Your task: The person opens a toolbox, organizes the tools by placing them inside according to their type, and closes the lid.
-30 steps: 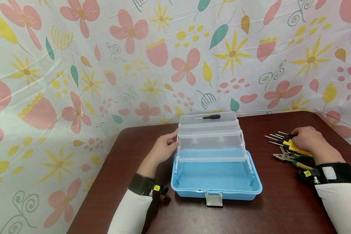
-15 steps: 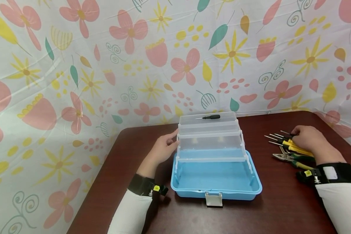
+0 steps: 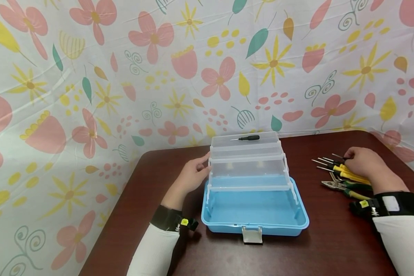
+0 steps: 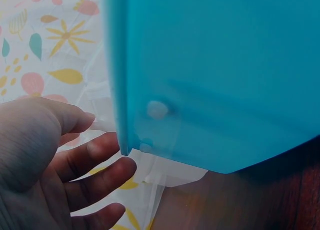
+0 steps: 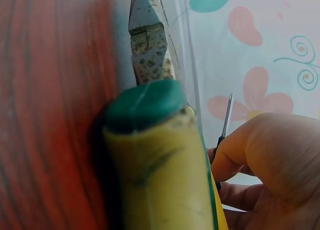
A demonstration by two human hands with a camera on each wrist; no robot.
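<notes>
A blue toolbox [image 3: 255, 209] stands open on the table, its clear tiered trays [image 3: 248, 168] raised at the back. My left hand [image 3: 192, 174] is at the trays' left edge; in the left wrist view, thumb and forefinger pinch the translucent edge beside the blue wall [image 4: 225, 79]. At the right, my right hand [image 3: 363, 163] pinches a small screwdriver [image 5: 228, 117] by its dark handle, shaft pointing out past the fingers. Beneath and beside that hand lie several yellow-and-black screwdrivers [image 3: 353, 176] and green-and-yellow pliers [image 3: 334, 185]. The pliers fill much of the right wrist view.
A small black-handled screwdriver [image 3: 250, 138] lies in the top tray. The box's metal latch [image 3: 252, 235] hangs down at its front. Behind the dark red table [image 3: 331, 245] hangs a flower-patterned cloth [image 3: 207, 76].
My right hand has risen very slightly with the small screwdriver, whose tip is now a little farther from the other shafts. The left hand and the toolbox stay put.
</notes>
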